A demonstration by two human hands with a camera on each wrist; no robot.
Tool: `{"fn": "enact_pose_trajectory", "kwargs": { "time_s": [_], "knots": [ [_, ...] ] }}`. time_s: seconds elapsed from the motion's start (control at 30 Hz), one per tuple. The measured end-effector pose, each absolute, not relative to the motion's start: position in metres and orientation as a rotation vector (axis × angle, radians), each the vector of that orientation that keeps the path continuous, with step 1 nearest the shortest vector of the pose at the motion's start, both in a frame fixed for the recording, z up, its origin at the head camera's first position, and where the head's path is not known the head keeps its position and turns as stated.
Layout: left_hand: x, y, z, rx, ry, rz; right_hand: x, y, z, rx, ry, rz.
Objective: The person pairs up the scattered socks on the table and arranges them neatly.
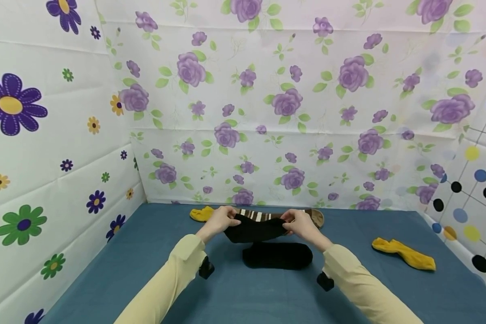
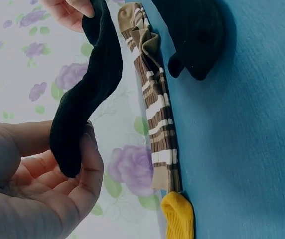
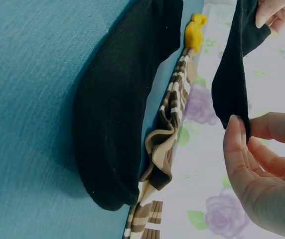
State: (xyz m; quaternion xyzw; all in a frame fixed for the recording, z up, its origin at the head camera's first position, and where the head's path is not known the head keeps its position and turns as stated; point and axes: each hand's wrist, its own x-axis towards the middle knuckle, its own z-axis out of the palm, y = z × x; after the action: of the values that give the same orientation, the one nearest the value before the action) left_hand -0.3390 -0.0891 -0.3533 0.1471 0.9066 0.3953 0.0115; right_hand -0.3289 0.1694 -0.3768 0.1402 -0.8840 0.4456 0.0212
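Two sleeves (image 1: 162, 283) reach in from the bottom edge, and we follow them up over the blue table (image 1: 263, 297) to the lower sock (image 1: 277, 255), black, flat, just below the frame's middle. Its long axis runs left to right; which end is the toe, we can't be sure.

Just beyond, and here's the action: the held sock (image 1: 255, 231), black too, up off the table at centre frame, apart from the lower sock. We've got the left hand (image 1: 220, 220) pinching one side, thumb against fingers, and the right hand (image 1: 303, 225) pinching the other. Both grips narrow, the cloth between them! Its long axis also lies left to right, top edge sagging in the middle; toe direction, again, we can't call.

So we judge this to be the spreading and lining up of the held sock over its lookalike. The next move, we reckon, calls for level hands, a light stretch and matching ends before any lowering.

Out at right of frame, a yellow sock (image 1: 405, 254) slants down to the right. Farther back, striped socks (image 1: 259, 216) stretch crosswise behind the hands, a second yellow one (image 1: 201, 213) by their left end, and flowered sheeting (image 1: 251, 112) behind everything.
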Motion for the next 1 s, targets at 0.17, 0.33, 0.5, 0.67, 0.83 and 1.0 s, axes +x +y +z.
{"fn": "enact_pose_trajectory", "kwargs": {
  "time_s": [0.17, 0.33, 0.5, 0.67, 0.83, 1.0],
  "knots": [
    [-0.339, -0.086, -0.355, 0.467, 2.82, 1.218, -0.327, 0.174, -0.377, 0.414, -2.754, 1.35],
    [-0.339, -0.084, -0.357, 0.48, 2.81, 1.223, -0.326, 0.178, -0.379, 0.449, -2.755, 1.27],
    [-0.339, -0.081, -0.357, 0.501, 2.808, 1.22, -0.327, 0.182, -0.381, 0.433, -2.771, 1.203],
    [-0.339, -0.078, -0.358, 0.511, 2.793, 1.225, -0.326, 0.186, -0.383, 0.377, -2.786, 1.21],
    [-0.339, -0.074, -0.361, 0.555, 2.771, 1.234, -0.324, 0.19, -0.382, 0.369, -2.792, 1.276],
    [-0.338, -0.069, -0.364, 0.568, 2.738, 1.254, -0.321, 0.193, -0.382, 0.373, -2.817, 1.318]
  ]
}}
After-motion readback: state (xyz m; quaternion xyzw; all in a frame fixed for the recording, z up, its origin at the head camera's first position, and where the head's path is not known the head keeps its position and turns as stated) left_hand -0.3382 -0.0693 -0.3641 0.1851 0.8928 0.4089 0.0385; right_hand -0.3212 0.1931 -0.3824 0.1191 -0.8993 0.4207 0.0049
